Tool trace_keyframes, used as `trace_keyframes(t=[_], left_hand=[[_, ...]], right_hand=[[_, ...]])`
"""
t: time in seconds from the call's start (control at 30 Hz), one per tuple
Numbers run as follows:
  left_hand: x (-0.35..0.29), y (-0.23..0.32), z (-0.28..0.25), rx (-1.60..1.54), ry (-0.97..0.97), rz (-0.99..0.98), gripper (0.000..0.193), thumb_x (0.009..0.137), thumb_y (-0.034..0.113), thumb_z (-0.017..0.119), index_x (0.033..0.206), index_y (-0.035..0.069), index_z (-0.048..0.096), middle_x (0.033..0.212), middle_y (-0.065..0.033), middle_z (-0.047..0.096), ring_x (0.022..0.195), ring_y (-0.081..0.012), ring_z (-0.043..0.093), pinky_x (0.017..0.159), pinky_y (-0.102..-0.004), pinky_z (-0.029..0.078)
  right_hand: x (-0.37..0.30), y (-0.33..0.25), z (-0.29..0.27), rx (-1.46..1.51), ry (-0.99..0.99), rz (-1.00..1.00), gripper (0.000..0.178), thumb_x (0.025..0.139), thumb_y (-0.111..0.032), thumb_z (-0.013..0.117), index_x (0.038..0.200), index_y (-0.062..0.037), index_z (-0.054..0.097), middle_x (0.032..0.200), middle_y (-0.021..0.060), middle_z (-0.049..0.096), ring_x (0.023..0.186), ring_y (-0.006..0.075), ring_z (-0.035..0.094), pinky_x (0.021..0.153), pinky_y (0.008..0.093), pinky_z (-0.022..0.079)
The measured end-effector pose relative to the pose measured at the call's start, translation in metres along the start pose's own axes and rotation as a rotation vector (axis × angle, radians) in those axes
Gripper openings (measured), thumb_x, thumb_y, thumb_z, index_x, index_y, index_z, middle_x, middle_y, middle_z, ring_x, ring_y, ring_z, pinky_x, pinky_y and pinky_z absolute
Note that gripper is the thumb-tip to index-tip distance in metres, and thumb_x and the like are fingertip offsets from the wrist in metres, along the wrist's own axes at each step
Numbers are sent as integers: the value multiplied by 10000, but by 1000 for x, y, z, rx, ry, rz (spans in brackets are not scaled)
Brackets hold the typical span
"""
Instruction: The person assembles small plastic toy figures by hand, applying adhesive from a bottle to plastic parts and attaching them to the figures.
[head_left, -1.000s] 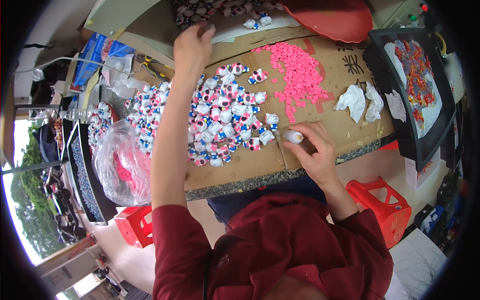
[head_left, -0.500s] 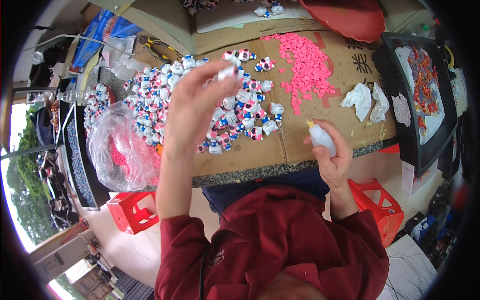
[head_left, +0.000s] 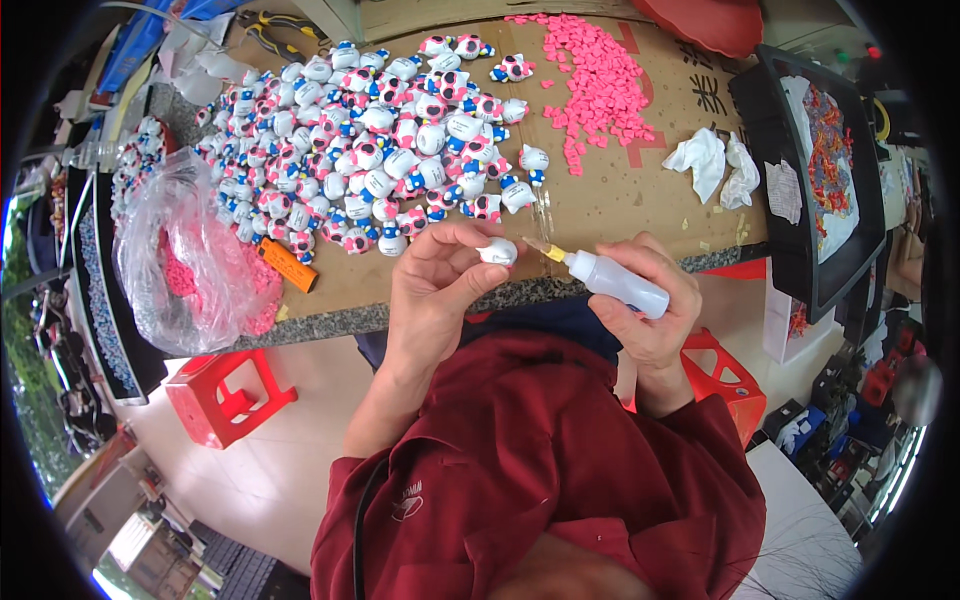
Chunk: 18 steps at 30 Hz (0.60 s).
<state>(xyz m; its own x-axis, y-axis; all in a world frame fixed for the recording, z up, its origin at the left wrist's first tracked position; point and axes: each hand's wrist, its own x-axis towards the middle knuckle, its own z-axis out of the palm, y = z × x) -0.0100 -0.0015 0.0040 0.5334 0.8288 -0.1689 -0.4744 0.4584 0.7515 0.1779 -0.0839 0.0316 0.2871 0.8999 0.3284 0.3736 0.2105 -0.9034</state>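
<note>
Between thumb and fingers, my left hand point(head_left: 440, 275) pinches a small white figurine point(head_left: 498, 252) just above the table's near edge. My right hand point(head_left: 655, 300) grips a translucent squeeze bottle point(head_left: 618, 283) with a yellow collar. Its thin nozzle points left at the figurine, with what looks like a small gap between them. A large heap of cat figurines point(head_left: 375, 150), white with pink and blue parts, spreads over the cardboard beyond my left hand. Small pink pieces point(head_left: 595, 90) lie in a patch farther back, right of the heap.
A clear plastic bag point(head_left: 185, 270) of pink pieces sits at the left, beside an orange box-shaped item point(head_left: 288, 265). Crumpled tissues point(head_left: 698, 163) lie at the right, before a black tray point(head_left: 850, 240). Red stools point(head_left: 225, 400) stand below the table edge.
My left hand has come down and toward me from over the heap, bringing the figurine to the bottle. The bottle has tilted from near upright to pointing left. The whole view has shifted.
</note>
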Motion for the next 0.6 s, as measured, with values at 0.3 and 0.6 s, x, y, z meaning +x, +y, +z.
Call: trace_keyframes(t=[0.3, 0.6], left_hand=[[1, -7, 0, 244, 58, 131, 339, 749, -107, 685, 1064, -66, 564, 987, -140, 619, 952, -233, 643, 759, -297, 580], [3, -6, 3, 249, 65, 122, 336, 737, -121, 689, 1046, -65, 570, 1022, -126, 596, 969, -243, 640, 767, -289, 580]], right_hand=[[-1, 4, -2, -69, -73, -94, 370, 666, -127, 800, 978, 27, 676, 717, 78, 655, 553, 152, 493, 488, 271, 380], [2, 3, -2, -60, -84, -66, 352, 659, -93, 795, 968, 29, 677, 719, 80, 655, 552, 153, 497, 486, 269, 382]])
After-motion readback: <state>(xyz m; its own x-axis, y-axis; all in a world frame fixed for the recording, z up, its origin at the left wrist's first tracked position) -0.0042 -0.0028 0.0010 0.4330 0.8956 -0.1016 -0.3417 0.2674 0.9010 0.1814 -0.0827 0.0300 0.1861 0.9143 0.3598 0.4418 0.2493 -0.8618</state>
